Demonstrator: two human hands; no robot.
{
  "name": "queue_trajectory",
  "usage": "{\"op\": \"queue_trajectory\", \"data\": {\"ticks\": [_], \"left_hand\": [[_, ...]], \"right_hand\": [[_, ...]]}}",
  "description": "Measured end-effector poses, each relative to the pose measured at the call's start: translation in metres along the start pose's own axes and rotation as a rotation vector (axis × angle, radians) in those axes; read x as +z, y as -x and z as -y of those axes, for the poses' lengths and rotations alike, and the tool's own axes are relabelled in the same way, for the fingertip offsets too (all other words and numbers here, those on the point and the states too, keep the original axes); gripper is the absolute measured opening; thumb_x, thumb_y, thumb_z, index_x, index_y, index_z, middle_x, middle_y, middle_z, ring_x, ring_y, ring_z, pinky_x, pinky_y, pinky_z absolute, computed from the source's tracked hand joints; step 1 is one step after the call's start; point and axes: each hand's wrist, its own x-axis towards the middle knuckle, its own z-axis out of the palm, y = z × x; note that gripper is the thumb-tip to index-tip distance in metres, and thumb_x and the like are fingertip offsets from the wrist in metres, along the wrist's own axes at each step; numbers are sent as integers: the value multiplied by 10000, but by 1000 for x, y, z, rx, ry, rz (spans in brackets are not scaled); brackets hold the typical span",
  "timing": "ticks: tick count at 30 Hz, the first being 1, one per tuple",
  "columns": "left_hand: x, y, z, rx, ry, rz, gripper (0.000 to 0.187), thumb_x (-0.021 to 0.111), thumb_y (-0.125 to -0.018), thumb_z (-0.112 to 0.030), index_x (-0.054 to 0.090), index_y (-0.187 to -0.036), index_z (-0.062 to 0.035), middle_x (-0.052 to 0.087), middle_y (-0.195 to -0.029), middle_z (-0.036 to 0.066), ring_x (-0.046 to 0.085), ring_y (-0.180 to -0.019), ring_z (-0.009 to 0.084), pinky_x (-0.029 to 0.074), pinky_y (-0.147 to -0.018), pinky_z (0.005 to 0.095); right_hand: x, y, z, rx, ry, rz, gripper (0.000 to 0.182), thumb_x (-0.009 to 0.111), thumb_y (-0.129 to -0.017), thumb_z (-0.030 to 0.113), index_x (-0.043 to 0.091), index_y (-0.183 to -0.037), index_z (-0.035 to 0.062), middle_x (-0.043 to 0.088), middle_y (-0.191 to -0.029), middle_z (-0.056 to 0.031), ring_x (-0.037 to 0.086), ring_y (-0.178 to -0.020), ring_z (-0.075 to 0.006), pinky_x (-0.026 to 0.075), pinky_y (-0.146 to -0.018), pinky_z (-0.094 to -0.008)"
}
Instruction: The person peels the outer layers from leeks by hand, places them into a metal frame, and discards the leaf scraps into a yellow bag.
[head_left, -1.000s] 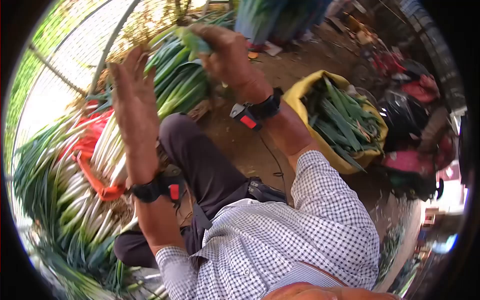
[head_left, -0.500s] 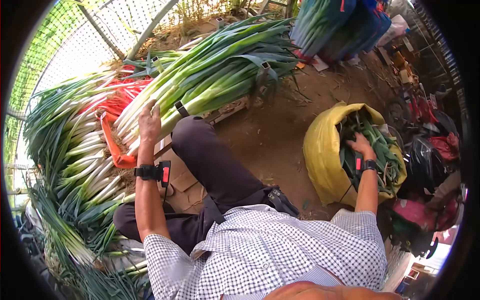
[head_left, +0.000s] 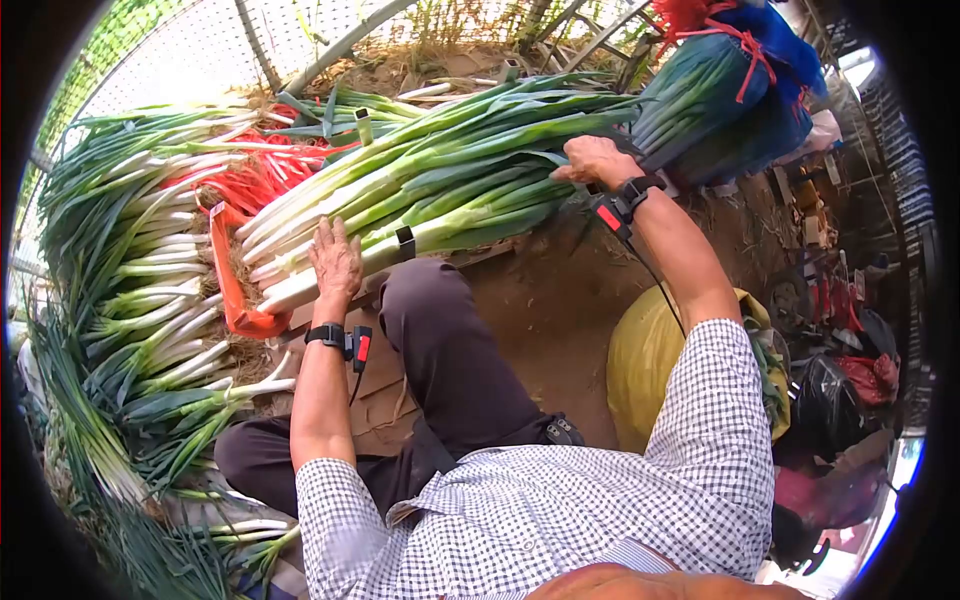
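Green leeks (head_left: 440,175) lie crosswise before us: our left hand (head_left: 335,262) presses flat on the white ends, right hand (head_left: 592,160) clutches the leaves.

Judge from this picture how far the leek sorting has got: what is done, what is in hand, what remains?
Done, it seems: a wrapped bundle stands behind, and a yellow sack holds trimmed leaves. In hand: the left hand rests on the white ends of the leek bunch across the lap, the right hand on its green tops. Left: a loose pile of leeks lies beside the person, unbundled.
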Motion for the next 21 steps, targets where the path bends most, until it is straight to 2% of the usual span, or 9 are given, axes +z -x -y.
{"op": "queue_trajectory", "data": {"ticks": [3, 4, 8, 10, 13, 15, 17, 19, 21], "left_hand": [[-4, 3, -2, -5, 36, -38, 659, 501, -970, -384, 270, -1509, -83, 251, -1553, 201, 255, -1424, 381, 202, -1149, 545], [2, 1, -1, 5, 63, -111, 754, 576, -928, -392, 218, -1534, -120, 230, -1562, 193, 234, -1431, 381, 176, -1153, 549], [-13, -2, -13, 109, -125, -296, 882, 672, -842, -429, 198, -1551, -206, 159, -1589, 169, 175, -1449, 390, 118, -1160, 551], [-9, -16, -11, 85, -73, -215, 828, 650, -864, -440, 238, -1541, -201, 184, -1584, 182, 173, -1453, 396, 118, -1163, 550], [7, -30, 5, 67, 23, -109, 749, 619, -896, -427, 270, -1531, -236, 205, -1581, 180, 163, -1458, 405, 143, -1159, 558], [7, -29, 4, 55, 53, -90, 738, 616, -899, -419, 271, -1530, -251, 202, -1583, 175, 158, -1460, 405, 156, -1155, 563], [5, -30, 4, 36, 59, -68, 730, 614, -903, -411, 272, -1529, -258, 200, -1584, 172, 152, -1461, 404, 163, -1152, 569], [5, -29, 2, 19, 71, -44, 724, 614, -904, -408, 276, -1528, -260, 198, -1587, 166, 146, -1464, 400, 165, -1151, 570], [3, -28, 1, 12, 80, -26, 719, 612, -906, -405, 276, -1527, -267, 193, -1591, 159, 138, -1468, 395, 166, -1151, 570]], "right_hand": [[21, -36, -16, 18, 46, 53, 194, 606, -828, 236, 686, -895, 72, 673, -906, -204, 651, -919, -395, 525, -778, -477], [12, -29, -13, 3, 39, -34, 166, 563, -796, 135, 689, -891, 80, 676, -930, -212, 651, -910, -394, 527, -779, -478], [19, -20, -17, -69, -301, -302, 219, 553, -842, 189, 678, -928, 31, 669, -945, -226, 629, -931, -422, 506, -819, -460], [24, -13, 2, -93, -479, -347, 258, 537, -860, 209, 678, -947, 10, 671, -947, -238, 620, -956, -442, 497, -868, -455], [15, -3, 39, -247, -484, -117, 266, 558, -867, 201, 670, -985, -9, 664, -956, -244, 628, -941, -425, 501, -841, -441], [2, 19, 78, -385, -605, 0, 273, 596, -857, 118, 665, -1092, -3, 666, -989, -244, 659, -930, -380, 512, -821, -397], [-21, 43, 109, -527, -675, 151, 270, 612, -850, 66, 666, -1105, -9, 678, -992, -230, 670, -883, -352, 515, -813, -384], [-42, 61, 135, -516, -723, 284, 274, 622, -845, 58, 663, -1109, -4, 686, -974, -217, 681, -805, -310, 512, -746, -349], [-46, 70, 139, -636, -684, 254, 300, 639, -812, 35, 671, -1107, -6, 684, -1001, -217, 667, -864, -347, 509, -793, -381]]}}
